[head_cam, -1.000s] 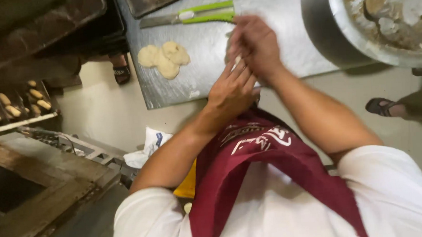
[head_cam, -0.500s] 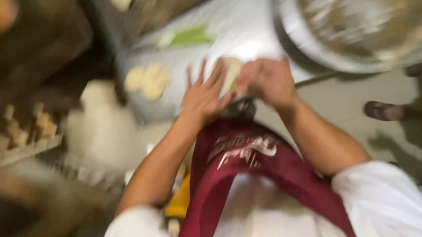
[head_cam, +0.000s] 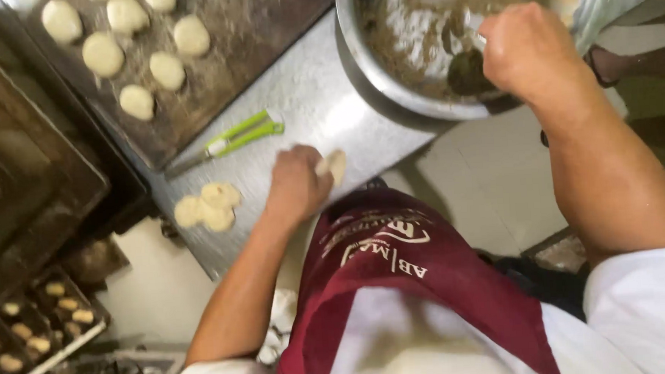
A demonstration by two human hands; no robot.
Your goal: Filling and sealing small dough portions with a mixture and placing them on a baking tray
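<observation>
Leftmost, a low rack (head_cam: 29, 332) holds small dough pieces in rows. Above it, a dark floured tray (head_cam: 213, 72) carries seven pale dough rounds (head_cam: 152, 67), spaced apart, likely so none stick. On the steel tabletop (head_cam: 320, 96) lie a green-handled knife (head_cam: 231, 139) and three flattened discs (head_cam: 208, 205), overlapping, near the edge. My left hand (head_cam: 296, 185) has its fingers curled on a dough piece (head_cam: 337, 164), pressed to the tabletop. My right hand (head_cam: 530, 47), fingers closed, reaches into the metal bowl (head_cam: 364, 64) of flour; what it grips I cannot tell

Left hand (head_cam: 296, 183) on dough disc (head_cam: 336, 165)
</observation>
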